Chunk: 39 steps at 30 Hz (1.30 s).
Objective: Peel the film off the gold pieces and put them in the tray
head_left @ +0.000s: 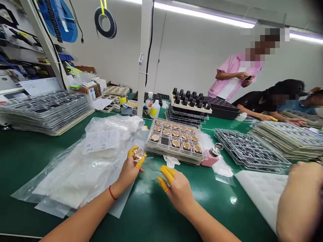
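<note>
My left hand [130, 168], with yellow finger cots on its fingertips, grips a rose-gold watch head [138, 153] by its edges, dial side up. My right hand [178, 188], also in yellow finger cots, hovers over the green table with its thumb apart from the fingers. Nothing I can clearly make out is between them. Just beyond both hands lies a clear tray [174, 153] on a stack, with rows of rose-gold watch heads and one vacant pocket in the front row. A crumpled white tissue [172, 161] rests at its front edge.
Plastic bags with a handwritten label [101, 141] spread at left. A pink pump bottle [210, 157] stands right of the tray. Stacked trays [45, 112] sit far left, others [252, 148] at right. Another person's blurred arm [299, 201] reaches in over white foam [264, 188].
</note>
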Motion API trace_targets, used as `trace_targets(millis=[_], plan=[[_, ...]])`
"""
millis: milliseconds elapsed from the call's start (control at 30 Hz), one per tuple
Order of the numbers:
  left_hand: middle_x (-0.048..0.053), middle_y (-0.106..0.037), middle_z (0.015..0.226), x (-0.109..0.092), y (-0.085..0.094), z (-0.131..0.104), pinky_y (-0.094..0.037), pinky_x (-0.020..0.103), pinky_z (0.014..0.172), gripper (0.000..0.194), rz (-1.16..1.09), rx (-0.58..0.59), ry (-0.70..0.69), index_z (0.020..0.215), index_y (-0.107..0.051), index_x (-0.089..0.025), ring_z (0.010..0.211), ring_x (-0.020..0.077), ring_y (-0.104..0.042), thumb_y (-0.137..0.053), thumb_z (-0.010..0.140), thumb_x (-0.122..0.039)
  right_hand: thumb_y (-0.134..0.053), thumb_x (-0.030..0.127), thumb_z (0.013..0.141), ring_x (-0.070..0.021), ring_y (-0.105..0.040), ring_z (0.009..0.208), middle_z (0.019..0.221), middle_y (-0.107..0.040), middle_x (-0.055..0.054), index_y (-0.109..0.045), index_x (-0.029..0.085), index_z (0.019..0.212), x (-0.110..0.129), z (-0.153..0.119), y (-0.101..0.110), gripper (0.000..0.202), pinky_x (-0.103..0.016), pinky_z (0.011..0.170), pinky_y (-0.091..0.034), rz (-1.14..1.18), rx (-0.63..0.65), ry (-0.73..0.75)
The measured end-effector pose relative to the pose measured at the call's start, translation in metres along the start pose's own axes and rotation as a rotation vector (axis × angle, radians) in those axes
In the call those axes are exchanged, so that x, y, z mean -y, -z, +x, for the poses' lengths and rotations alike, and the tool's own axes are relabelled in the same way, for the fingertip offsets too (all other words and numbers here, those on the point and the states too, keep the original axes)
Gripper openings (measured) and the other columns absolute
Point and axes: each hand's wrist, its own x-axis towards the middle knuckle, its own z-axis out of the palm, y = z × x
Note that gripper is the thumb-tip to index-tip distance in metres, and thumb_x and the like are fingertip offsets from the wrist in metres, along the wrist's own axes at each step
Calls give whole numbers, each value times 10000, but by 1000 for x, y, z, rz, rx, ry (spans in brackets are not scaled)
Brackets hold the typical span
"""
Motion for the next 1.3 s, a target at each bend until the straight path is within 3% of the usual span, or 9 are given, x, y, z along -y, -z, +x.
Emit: trace_targets(millis=[133, 267, 400, 567, 767, 933, 1033, 1167, 1300], plan=[[109, -596, 1145, 10, -3, 7, -522, 364, 814, 564, -125, 26, -3, 1263, -327, -211, 916, 213, -650, -587, 785, -361, -474, 258, 909, -219, -603, 833, 966, -663, -107, -574, 166, 1072, 5, 4, 10, 212, -332, 696, -474, 85, 49, 120], [94, -642, 1050, 14, -3, 13, -426, 447, 978, 579, -197, 27, -60, 1237, -345, -193, 1016, 227, -620, -634, 751, -319, -397, 525, 905, -208, -599, 734, 902, -670, -103, -599, 168, 1032, 10, 4, 11, 430, -322, 619, -460, 299, 231, 119], [90, -652, 1071, 9, -3, 3, -444, 440, 968, 574, -164, 10, -124, 1264, -331, -216, 1014, 223, -629, -619, 777, -313, -326, 457, 942, -207, -609, 868, 975, -664, -73, -603, 222, 1050, -6, 5, 5, 378, -337, 744, -479, 527, 232, -250], [68, -665, 1082, 7, -5, -19, -445, 394, 981, 494, -6, 72, -289, 1237, -379, -234, 1066, 210, -608, -608, 799, -256, -545, 377, 828, -241, -495, 1136, 1273, -512, -89, -452, 240, 1261, -15, 4, -8, 464, -423, 953, -405, 728, 146, -621], [73, -647, 1122, 6, -9, -23, -473, 357, 949, 505, -117, 96, -246, 1245, -371, -230, 1054, 199, -614, -609, 800, -253, -529, 386, 822, -183, -606, 786, 799, -633, -40, -492, 182, 1102, -11, 10, -11, 348, -370, 798, -480, 1171, 241, -833], [65, -637, 1142, -6, -4, -14, -455, 340, 970, 491, -207, -109, -296, 1207, -406, -239, 1060, 186, -613, -640, 775, -230, -518, 345, 832, -235, -587, 938, 978, -630, -93, -504, 197, 1165, -13, 6, -13, 365, -457, 894, -441, 885, 167, -720], [43, -648, 1127, -5, -2, -16, -442, 327, 983, 481, -199, -144, -402, 1192, -419, -272, 1064, 176, -613, -638, 776, -172, -539, 327, 839, -284, -350, 1270, 1337, -433, -116, -421, 232, 1303, -6, 0, -13, 488, -523, 1066, -244, 632, 10, -522], [51, -608, 1212, -1, -6, -34, -336, 369, 1077, 498, -171, 242, -493, 1206, -446, -305, 1201, 207, -513, -636, 775, -143, -609, 428, 814, -268, -159, 1369, 1472, -229, -96, -193, 258, 1425, 13, -7, -16, 758, -493, 1109, -172, 1019, 214, -371], [100, -589, 1220, -10, -12, -46, -478, 382, 928, 505, -388, 589, -219, 1251, -403, -286, 1074, 247, -603, -625, 798, -275, -676, 497, 748, -260, -348, 1296, 1435, -327, -77, -290, 308, 1355, 27, -7, -21, 744, -443, 1050, -322, 1495, 219, -620]])
